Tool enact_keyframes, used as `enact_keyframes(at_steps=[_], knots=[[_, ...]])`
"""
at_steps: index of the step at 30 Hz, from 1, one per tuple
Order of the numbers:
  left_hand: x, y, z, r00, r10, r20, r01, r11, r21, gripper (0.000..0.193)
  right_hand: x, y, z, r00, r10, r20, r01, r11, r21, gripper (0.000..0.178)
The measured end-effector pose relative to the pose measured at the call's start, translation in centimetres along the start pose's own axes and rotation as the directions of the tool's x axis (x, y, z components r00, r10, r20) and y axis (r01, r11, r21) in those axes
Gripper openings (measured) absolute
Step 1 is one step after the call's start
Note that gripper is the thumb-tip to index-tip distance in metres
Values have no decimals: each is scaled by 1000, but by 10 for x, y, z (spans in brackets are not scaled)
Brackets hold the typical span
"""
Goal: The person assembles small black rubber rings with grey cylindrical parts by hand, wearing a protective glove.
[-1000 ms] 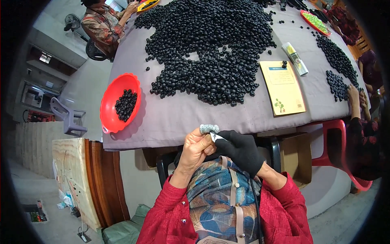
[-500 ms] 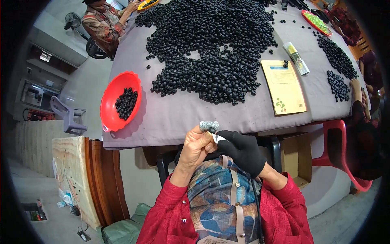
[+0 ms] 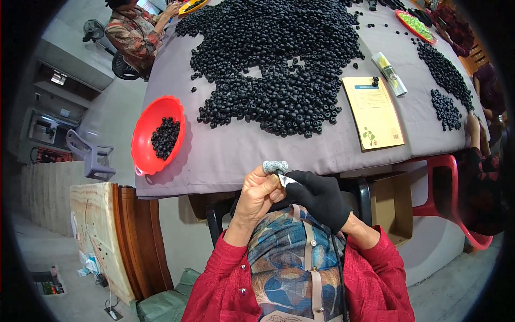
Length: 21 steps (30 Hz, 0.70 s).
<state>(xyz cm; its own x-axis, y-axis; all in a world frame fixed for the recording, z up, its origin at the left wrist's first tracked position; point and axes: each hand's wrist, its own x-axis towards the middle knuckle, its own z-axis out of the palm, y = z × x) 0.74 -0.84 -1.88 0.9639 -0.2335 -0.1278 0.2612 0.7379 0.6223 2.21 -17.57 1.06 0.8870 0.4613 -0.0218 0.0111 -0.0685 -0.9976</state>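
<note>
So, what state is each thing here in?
Left hand, pinching a small black piece, one fingertip wrapped
Right hand, black-gloved, fingers bent, grip partly hidden
Black beads, loose, heaped on the grey tablecloth
Red scalloped bowl, partly filled with beads
Yellow booklet, closed, lying flat
Cardboard box, open-topped
Fan, on or off unclear

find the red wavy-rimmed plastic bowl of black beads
In the head view, the red bowl sits on the grey tablecloth near its left edge, left of the large black bead heap and the left hand.
</note>
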Motion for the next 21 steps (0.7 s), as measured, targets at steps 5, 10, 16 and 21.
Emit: enact_keyframes(at_steps=[5,10,16,21], knots=[[0,0,2,1000,-3,-9,3,1000,-10,17,0,2,0,999,32,4,-32,999,34,27],[-1,0,1,1000,-4,-10,4,1000,-1,16,1,1,0,999,53,11,-53,999,-12,28],[0,-2,-1,1000,-16,-12,16,1000,-8,16,2,8,2,998,65,5,-65,996,63,28],[1,-3,-1,999,-18,-30,18,1000,0,15,4,10,1,999,36,0,-36,999,-11,27]])
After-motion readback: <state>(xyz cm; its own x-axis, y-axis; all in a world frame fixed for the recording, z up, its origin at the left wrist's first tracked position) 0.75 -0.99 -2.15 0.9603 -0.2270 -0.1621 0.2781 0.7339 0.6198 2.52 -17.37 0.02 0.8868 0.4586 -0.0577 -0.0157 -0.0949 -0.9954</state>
